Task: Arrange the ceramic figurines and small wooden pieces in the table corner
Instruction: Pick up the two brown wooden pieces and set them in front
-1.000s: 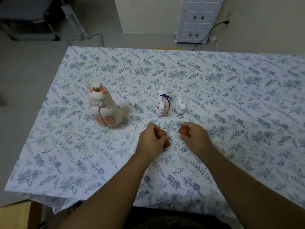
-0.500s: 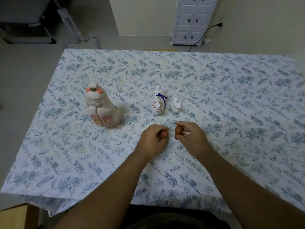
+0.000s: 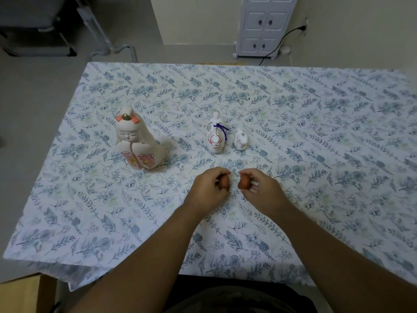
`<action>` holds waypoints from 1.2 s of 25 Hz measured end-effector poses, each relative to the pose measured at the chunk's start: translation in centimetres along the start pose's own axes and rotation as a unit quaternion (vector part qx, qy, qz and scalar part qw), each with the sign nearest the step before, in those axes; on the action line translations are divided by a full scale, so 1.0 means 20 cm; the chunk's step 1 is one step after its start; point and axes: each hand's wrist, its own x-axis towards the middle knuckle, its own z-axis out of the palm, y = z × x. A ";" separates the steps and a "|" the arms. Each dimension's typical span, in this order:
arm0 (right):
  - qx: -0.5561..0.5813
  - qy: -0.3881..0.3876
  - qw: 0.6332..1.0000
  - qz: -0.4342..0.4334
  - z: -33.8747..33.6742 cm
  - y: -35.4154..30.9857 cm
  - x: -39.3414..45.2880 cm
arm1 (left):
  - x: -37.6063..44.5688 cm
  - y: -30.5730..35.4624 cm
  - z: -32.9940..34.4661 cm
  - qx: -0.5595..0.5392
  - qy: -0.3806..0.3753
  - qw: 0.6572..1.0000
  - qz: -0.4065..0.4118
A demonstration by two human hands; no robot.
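Observation:
My left hand [image 3: 208,190] is shut on a small round brown wooden piece [image 3: 224,182]. A second brown wooden piece [image 3: 244,182] is held in my right hand [image 3: 262,192]. Both hands sit close together low over the table [image 3: 316,132], fingertips facing. Just beyond them stand a white ceramic fox figurine with a purple cord [image 3: 216,136] and, touching distance to its right, a smaller white ceramic fox [image 3: 241,140]. Farther left stands a large white ceramic doll with pink flowers [image 3: 136,140], upright.
The table wears a blue floral cloth whose front left corner [image 3: 27,251] hangs over the edge. A white cabinet [image 3: 264,26] with a black cable stands against the far wall. A dark chair base [image 3: 38,41] is on the floor at far left.
Both hands have drawn slightly nearer each other and lifted the wooden pieces a little, holding them at the fingertips. The figurines have not moved; the camera tilted slightly.

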 end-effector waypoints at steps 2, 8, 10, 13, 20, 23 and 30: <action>-0.035 0.005 0.999 -0.018 0.00 0.00 0.00 | 0.00 0.00 0.00 0.005 -0.001 1.000 0.000; -0.084 0.020 0.995 -0.059 0.02 -0.02 0.00 | 0.00 -0.01 0.03 0.035 -0.005 0.999 0.001; -0.120 0.022 0.989 -0.085 0.03 -0.03 -0.01 | 0.00 0.00 0.03 0.048 -0.003 0.999 0.004; -0.137 0.020 0.987 -0.084 0.03 -0.06 -0.02 | 0.00 0.01 0.03 0.059 -0.005 0.998 0.006; -0.158 -0.002 0.985 -0.074 0.04 -0.05 -0.03 | -0.01 0.01 0.04 0.098 -0.025 0.995 0.009; -0.184 0.024 0.979 -0.081 0.02 -0.10 -0.05 | -0.03 0.03 0.00 0.091 -0.003 0.995 0.033; -0.272 0.067 0.946 -0.165 0.07 -0.32 -0.03 | -0.17 0.06 -0.22 0.126 0.089 0.987 0.032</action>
